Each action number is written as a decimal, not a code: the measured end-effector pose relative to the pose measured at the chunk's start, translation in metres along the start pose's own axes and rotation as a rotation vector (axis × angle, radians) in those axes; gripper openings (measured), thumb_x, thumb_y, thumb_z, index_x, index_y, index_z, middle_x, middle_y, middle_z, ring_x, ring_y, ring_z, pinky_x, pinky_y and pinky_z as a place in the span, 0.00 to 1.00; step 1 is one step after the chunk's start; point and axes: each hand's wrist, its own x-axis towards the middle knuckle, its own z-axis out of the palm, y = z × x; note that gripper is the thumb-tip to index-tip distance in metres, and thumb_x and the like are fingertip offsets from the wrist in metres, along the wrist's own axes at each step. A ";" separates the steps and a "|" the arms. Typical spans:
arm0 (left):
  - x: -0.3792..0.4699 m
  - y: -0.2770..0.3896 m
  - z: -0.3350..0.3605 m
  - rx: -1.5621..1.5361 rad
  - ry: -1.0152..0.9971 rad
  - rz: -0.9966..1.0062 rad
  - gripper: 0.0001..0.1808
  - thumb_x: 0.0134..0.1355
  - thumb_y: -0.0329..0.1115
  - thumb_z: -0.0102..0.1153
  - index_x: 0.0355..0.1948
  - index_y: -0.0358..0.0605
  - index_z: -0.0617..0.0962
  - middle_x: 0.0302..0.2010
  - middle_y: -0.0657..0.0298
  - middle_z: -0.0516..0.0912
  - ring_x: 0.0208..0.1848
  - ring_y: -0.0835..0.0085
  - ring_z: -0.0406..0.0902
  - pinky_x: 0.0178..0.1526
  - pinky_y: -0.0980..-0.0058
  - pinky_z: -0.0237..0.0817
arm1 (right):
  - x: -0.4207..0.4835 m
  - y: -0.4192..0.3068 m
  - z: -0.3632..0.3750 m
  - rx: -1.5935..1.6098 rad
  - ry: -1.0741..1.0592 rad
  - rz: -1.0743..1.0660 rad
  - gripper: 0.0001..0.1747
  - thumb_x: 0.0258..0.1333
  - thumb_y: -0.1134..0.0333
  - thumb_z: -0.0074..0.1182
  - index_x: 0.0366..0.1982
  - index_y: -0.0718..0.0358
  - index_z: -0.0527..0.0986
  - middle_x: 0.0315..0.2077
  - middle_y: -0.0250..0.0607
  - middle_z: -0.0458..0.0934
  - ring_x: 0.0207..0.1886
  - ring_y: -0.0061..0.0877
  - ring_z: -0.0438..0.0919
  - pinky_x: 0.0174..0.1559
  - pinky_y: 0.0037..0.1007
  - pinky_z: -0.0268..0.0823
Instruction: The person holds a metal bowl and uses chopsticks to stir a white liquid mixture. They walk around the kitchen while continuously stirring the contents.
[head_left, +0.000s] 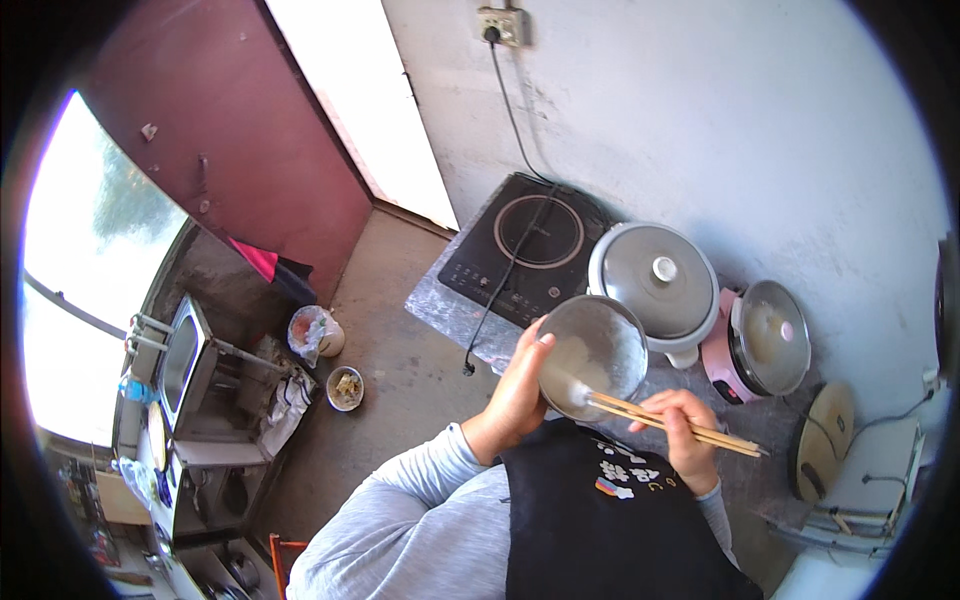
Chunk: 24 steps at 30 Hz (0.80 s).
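Note:
My left hand (517, 394) grips the side of a metal mixing bowl (622, 319), tilted so that its inside faces me. Pale, flour-like stuff (574, 367) lies at the bottom and clings to the wall. Between the fingers of my right hand (686, 431) is a bundle of wooden chopsticks (667, 426). Their far tips dip into the bowl and carry a whitish coating. Just beyond the bowl stands a white electric pot (596, 277) under a grey lid (637, 296) with a white knob.
A black induction cooktop (480, 274) sits on the table, its cord lying across it. A pink electric cooker (724, 352) with a glass lid stands right of the pot. On the floor are a bowl of scraps (346, 390) and a lined bin (331, 341). A sink (184, 356) is at left.

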 end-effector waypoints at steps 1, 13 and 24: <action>-0.001 0.002 0.001 -0.007 -0.027 0.004 0.29 0.69 0.44 0.47 0.68 0.48 0.59 0.62 0.57 0.68 0.63 0.65 0.66 0.63 0.65 0.61 | 0.001 -0.002 -0.002 0.011 0.047 0.002 0.13 0.68 0.67 0.43 0.35 0.71 0.73 0.34 0.48 0.79 0.33 0.30 0.82 0.39 0.30 0.74; -0.002 0.005 0.004 0.095 0.013 0.029 0.29 0.70 0.43 0.47 0.68 0.48 0.59 0.61 0.58 0.70 0.63 0.69 0.66 0.62 0.70 0.59 | 0.000 -0.007 -0.007 -0.098 0.038 0.157 0.13 0.67 0.67 0.43 0.33 0.71 0.71 0.30 0.47 0.79 0.31 0.30 0.82 0.37 0.29 0.75; -0.004 0.008 0.008 0.089 0.005 0.058 0.29 0.69 0.45 0.48 0.67 0.48 0.60 0.59 0.58 0.70 0.61 0.70 0.66 0.62 0.71 0.59 | 0.005 -0.001 -0.011 -0.223 0.239 0.018 0.13 0.69 0.66 0.38 0.36 0.70 0.69 0.32 0.48 0.78 0.31 0.28 0.80 0.38 0.28 0.73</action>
